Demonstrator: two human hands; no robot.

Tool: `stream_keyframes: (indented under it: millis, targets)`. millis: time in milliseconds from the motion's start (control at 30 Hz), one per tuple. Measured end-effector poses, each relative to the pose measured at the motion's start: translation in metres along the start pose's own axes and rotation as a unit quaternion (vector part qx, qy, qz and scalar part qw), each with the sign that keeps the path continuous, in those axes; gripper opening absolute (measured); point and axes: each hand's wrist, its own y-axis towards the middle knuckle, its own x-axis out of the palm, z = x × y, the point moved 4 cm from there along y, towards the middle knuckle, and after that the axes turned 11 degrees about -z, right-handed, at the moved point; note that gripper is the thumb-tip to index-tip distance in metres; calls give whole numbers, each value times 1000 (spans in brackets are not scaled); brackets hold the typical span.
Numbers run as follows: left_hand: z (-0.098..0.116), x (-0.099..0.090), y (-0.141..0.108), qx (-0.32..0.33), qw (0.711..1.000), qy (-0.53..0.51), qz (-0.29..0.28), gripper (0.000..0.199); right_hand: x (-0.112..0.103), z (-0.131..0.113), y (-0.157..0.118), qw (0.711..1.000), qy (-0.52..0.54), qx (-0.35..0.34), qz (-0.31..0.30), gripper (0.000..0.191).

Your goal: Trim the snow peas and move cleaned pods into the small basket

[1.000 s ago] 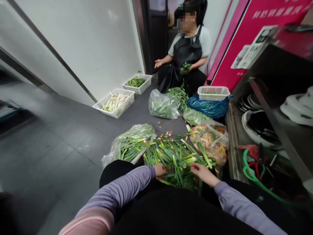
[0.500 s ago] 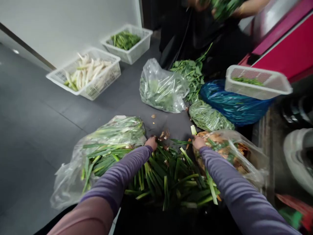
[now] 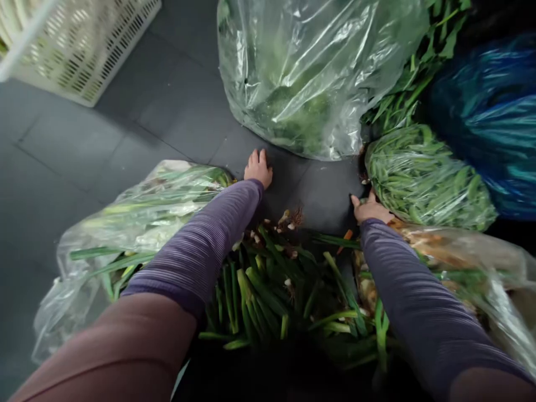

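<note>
My left hand rests on the grey floor with fingers stretched out and apart. It is just beyond the clear bag of long green stalks. My right hand reaches low beside the clear bag of green pods, thumb and fingers spread, nothing visible in it. Below my sleeves lies a loose heap of scallion-like green stalks. Root ends and scraps are scattered along its far edge. My right forearm passes over part of a clear bag with brownish contents.
A large clear bag with greens stands ahead. Leafy stems and a blue plastic bag are to its right. At the upper left is a white slotted basket of white stalks.
My view has tipped down and come closer. My left hand has moved forward from the heap's edge onto the floor. My right hand has moved forward and let go of a white-ended stalk.
</note>
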Motion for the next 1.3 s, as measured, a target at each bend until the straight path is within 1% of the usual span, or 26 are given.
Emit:
stream_keyframes:
  millis: [67,133,200,267,333,400,500,567,600,633,667,700,733,767,800,833,867,933,967,1033,1067,1100,1167,1233,1300]
  targets:
    - [4,2,8,4,1000,1,0,59,-5,-5,3,1000,4,-4,-2,72]
    - [7,10,9,19,1000,12,0,57,-9,-8,6,1000,1,-16,12,71]
    - [9,20,5,52,998,31,7,54,-11,-10,9,999,1,-30,21,72]
    - [10,29,-1,83,995,46,17,51,-10,-11,13,999,10,-34,14,74]
    - [10,35,-6,95,994,51,24,51,-10,-14,17,999,31,-26,2,74]
    - [10,37,-8,93,994,51,24,53,-10,-21,21,998,55,-25,12,75]
    - [11,35,-8,88,995,50,18,53,-13,-42,26,991,107,-53,54,74]
    - [12,33,-8,85,995,51,16,54,-12,-55,23,986,140,-52,75,70]
    - [13,32,-8,83,995,52,14,54,-11,-61,16,984,146,-58,86,67]
    - [13,31,-8,82,995,52,12,55,-9,-66,7,982,139,-80,98,64]
    - [13,30,-8,80,995,52,9,55,-8,-70,-5,979,123,-119,109,61]
    - [14,30,-9,78,996,52,6,55,-6,-74,-18,973,103,-173,114,57]
    - [14,29,-9,76,996,53,3,55,-5,-75,-30,965,88,-223,102,52]
    - [14,29,-9,74,996,54,2,55,-7,-74,-39,961,88,-250,82,47]
    - [14,28,-9,74,996,55,3,55,-12,-73,-43,959,97,-260,62,44]
    - [14,28,-9,75,996,56,5,55,-21,-71,-41,960,113,-252,52,44]
    - [14,28,-9,77,995,57,7,55,-35,-70,-33,962,128,-235,63,45]
    - [14,30,-9,78,995,58,7,57,-67,-78,-5,965,124,-209,98,49]
    - [14,31,-8,78,995,59,5,57,-80,-88,11,963,102,-232,91,55]
    - [12,34,-8,81,995,60,3,58,-93,-106,41,963,80,-252,56,54]
    - [11,35,-7,84,995,58,3,59,-94,-113,50,963,72,-256,48,50]
    - [9,36,-6,89,995,54,3,60,-92,-115,54,964,68,-252,48,46]
    - [5,36,-4,102,994,43,5,62,-77,-108,48,967,62,-239,65,47]
    - [4,37,-3,116,993,35,2,61,-53,-89,29,968,55,-229,83,52]
    - [10,40,-9,140,990,34,-9,58,-24,-64,3,969,48,-224,88,55]
